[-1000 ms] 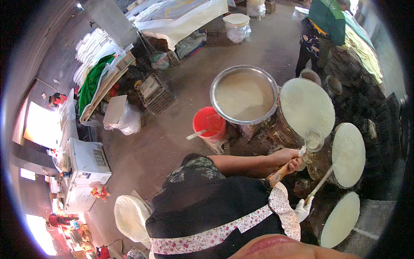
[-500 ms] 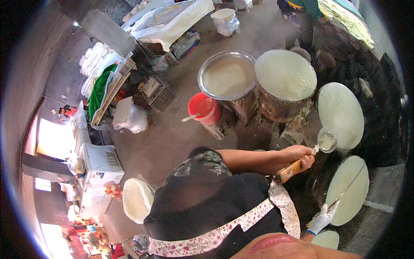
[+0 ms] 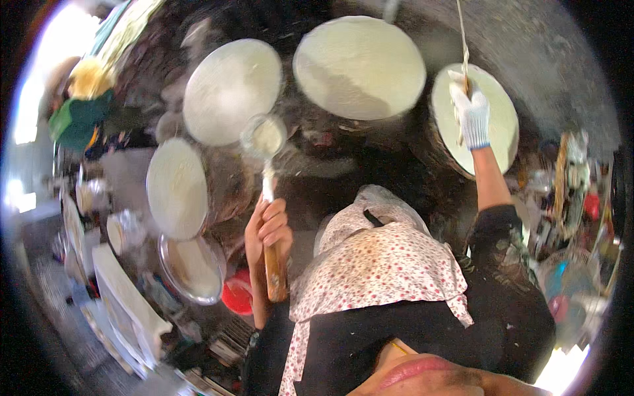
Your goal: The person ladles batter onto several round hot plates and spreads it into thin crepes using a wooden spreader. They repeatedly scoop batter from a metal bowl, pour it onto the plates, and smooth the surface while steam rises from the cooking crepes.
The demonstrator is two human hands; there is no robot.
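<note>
My bare left hand [image 3: 272,228] is closed round the wooden handle of a ladle [image 3: 267,137]. The ladle's round bowl holds pale batter and hangs near the edge of a round, pale-topped pot [image 3: 232,92]. In a white knit glove, my right hand [image 3: 473,120] grips a long thin stick [image 3: 464,49] that points away from me. That hand is above the rightmost round pale top [image 3: 500,122]. Between the hands, farther off, lies another broad pale round top [image 3: 360,66], partly shaded.
At the left are another pale-topped pot [image 3: 177,189], a metal-rimmed basin [image 3: 197,298] of pale liquid and a red bucket [image 3: 238,295]. A person in green [image 3: 82,119] is at the far left. A basket [image 3: 571,270] and clutter lie at the right.
My view has swung to the right, so the pots now lie ahead and to the left. The right hand's stick, earlier lying across a pale round top, now points up and away. The ladle stays in my left hand.
</note>
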